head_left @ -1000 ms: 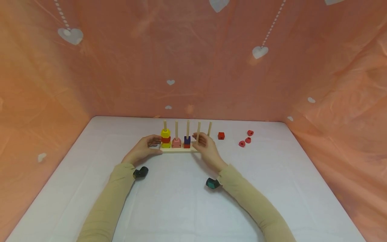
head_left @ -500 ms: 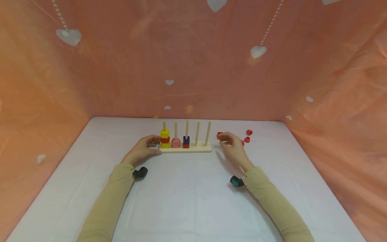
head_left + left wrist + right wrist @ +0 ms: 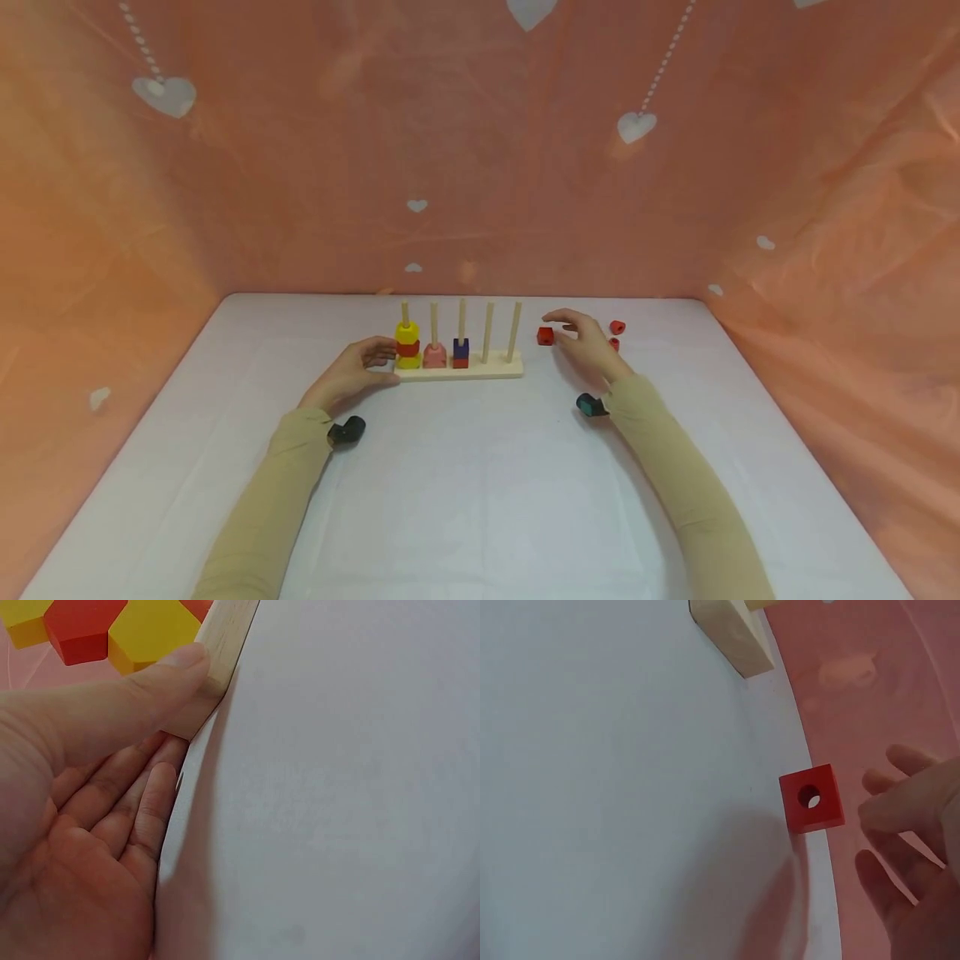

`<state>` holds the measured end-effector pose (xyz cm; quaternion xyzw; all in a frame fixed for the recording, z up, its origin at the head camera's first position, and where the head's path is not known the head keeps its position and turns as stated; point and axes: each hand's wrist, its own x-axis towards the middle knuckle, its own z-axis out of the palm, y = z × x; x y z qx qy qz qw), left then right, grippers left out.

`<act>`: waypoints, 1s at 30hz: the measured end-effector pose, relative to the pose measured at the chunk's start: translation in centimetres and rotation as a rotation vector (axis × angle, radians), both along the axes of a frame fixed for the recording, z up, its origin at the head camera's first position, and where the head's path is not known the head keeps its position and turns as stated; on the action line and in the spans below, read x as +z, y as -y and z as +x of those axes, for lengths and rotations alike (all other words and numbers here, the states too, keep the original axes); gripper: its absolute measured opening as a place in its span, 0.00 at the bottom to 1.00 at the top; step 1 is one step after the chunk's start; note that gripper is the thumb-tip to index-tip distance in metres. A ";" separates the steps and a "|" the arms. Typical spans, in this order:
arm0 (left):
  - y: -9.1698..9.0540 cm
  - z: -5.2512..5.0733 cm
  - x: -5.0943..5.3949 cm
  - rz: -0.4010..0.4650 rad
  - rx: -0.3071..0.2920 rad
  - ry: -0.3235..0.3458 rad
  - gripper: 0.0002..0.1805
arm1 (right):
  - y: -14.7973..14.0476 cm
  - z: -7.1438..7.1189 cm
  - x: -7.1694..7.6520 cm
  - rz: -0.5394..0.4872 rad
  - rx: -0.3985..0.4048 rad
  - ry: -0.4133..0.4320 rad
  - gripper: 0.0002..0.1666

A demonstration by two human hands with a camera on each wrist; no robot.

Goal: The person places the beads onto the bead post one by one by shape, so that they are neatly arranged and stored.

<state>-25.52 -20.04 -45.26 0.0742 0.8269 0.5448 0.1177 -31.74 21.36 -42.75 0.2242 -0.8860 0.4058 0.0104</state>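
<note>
A wooden peg board (image 3: 459, 373) with several upright pegs stands on the table. Its left peg carries a yellow, red and yellow bead stack (image 3: 407, 345). A pink bead (image 3: 434, 356) and a blue block (image 3: 461, 344) over a red one sit on the neighbouring pegs; the two right pegs are bare. At the board's left end my left hand (image 3: 351, 372) holds it, thumb (image 3: 176, 666) in front and fingers behind. My right hand (image 3: 588, 342) is beside a red cube (image 3: 545, 336) with a hole, fingers (image 3: 889, 814) spread and apart from it in the right wrist view.
Small red beads (image 3: 617, 327) lie beyond my right hand, partly covered by it. A white cloth covers the table (image 3: 480, 483). Behind it hangs a pink curtain (image 3: 465, 167) with white hearts.
My right hand has moved right from the peg board toward the red cube, then slightly farther back, its fingers opening around the cube's far side. My left hand stays at the board's end.
</note>
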 end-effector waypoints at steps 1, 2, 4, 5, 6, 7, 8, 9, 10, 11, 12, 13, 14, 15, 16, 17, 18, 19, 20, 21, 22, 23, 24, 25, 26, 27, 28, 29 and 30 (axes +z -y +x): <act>0.0 0.0 0.0 0.005 0.004 -0.001 0.36 | 0.2 -0.3 0.0 0.009 0.013 0.000 0.20; 0.0 0.0 -0.1 0.009 0.005 -0.003 0.36 | 0.4 -0.6 -0.1 0.018 0.024 -0.001 0.21; 0.0 0.0 -0.2 0.011 0.003 -0.009 0.36 | 0.7 -1.0 -0.1 0.030 0.052 -0.001 0.22; 0.0 0.0 -0.2 0.010 0.001 -0.012 0.37 | 0.8 -1.2 -0.1 0.035 0.067 0.002 0.23; 0.0 0.0 -0.3 0.007 0.000 -0.014 0.37 | 0.9 -1.3 -0.1 0.037 0.081 0.007 0.24; 0.0 -0.1 -0.3 0.006 0.000 -0.014 0.37 | 0.9 -1.4 -0.1 0.037 0.089 0.019 0.26; 0.0 -0.1 -0.3 0.003 -0.005 -0.021 0.37 | 1.0 -1.5 -0.1 0.037 0.099 0.030 0.27; 0.1 -0.1 -0.3 0.001 -0.003 -0.021 0.37 | 1.0 -1.6 -0.1 0.042 0.105 0.037 0.28; 0.1 -0.1 -0.3 0.000 -0.002 -0.020 0.37 | 1.0 -1.7 -0.1 0.052 0.109 0.041 0.28; 0.1 -0.1 -0.2 0.002 0.004 -0.018 0.36 | 1.0 -1.7 -0.2 0.061 0.110 0.046 0.29; 0.0 -0.1 -0.2 0.004 0.007 -0.017 0.36 | 0.9 -1.8 -0.2 0.073 0.109 0.047 0.29; 0.0 -0.1 -0.2 0.011 0.003 -0.019 0.36 | 0.8 -1.8 -0.3 0.092 0.108 0.043 0.28; 0.0 -0.1 -0.2 0.008 0.000 -0.022 0.37 | 0.7 -1.8 -0.3 0.112 0.111 0.037 0.27; 0.0 -0.1 -0.3 0.009 0.005 -0.015 0.37 | 0.7 -1.9 -0.4 0.127 0.116 0.034 0.26; 0.0 0.0 -0.3 0.008 0.004 -0.015 0.37 | 0.5 -1.8 -0.5 0.137 0.118 0.039 0.24; 0.0 0.0 -0.4 0.008 0.004 -0.015 0.37 | 0.5 -1.7 -0.5 0.145 0.121 0.043 0.24; 0.0 0.0 -0.5 0.009 0.002 -0.014 0.37 | 0.4 -1.7 -0.5 0.154 0.126 0.042 0.23; 0.0 0.0 -0.4 0.009 0.002 -0.012 0.37 | 0.3 -1.6 -0.5 0.161 0.130 0.049 0.21; -0.1 0.0 -0.4 -0.001 0.004 -0.012 0.37 | 0.2 -1.6 -0.4 0.166 0.130 0.057 0.20; -0.1 0.1 -0.2 -0.003 0.005 -0.012 0.36 | 0.2 -1.5 -0.3 0.162 0.127 0.069 0.19; 0.0 0.1 -0.1 -0.005 0.001 -0.017 0.36 | 0.2 -1.4 -0.3 0.162 0.121 0.075 0.18; 0.0 0.0 -0.1 -0.008 -0.002 -0.020 0.36 | 0.1 -1.4 -0.2 0.159 0.121 0.078 0.17; 0.0 0.0 0.0 -0.011 -0.003 -0.022 0.36 | 0.0 -1.3 -0.1 0.155 0.114 0.086 0.16; 0.1 0.0 0.0 -0.012 -0.003 -0.021 0.36 | 0.0 -1.3 0.0 0.151 0.100 0.094 0.15; 0.1 -0.1 -0.1 -0.015 0.000 -0.022 0.36 | -0.1 -1.3 0.1 0.144 0.087 0.093 0.15; 0.1 -0.1 -0.2 -0.013 0.001 -0.020 0.36 | -0.1 -1.3 0.2 0.131 0.067 0.099 0.15; 0.2 -0.2 -0.3 -0.008 0.002 -0.019 0.37 | -0.1 -1.2 0.4 0.117 0.055 0.098 0.15; 0.2 -0.2 -0.4 -0.006 0.005 -0.016 0.37 | -0.1 -1.1 0.7 0.104 0.043 0.095 0.16; 0.1 -0.2 -0.5 -0.004 0.010 -0.012 0.37 | 0.0 -1.0 1.1 0.089 0.029 0.090 0.16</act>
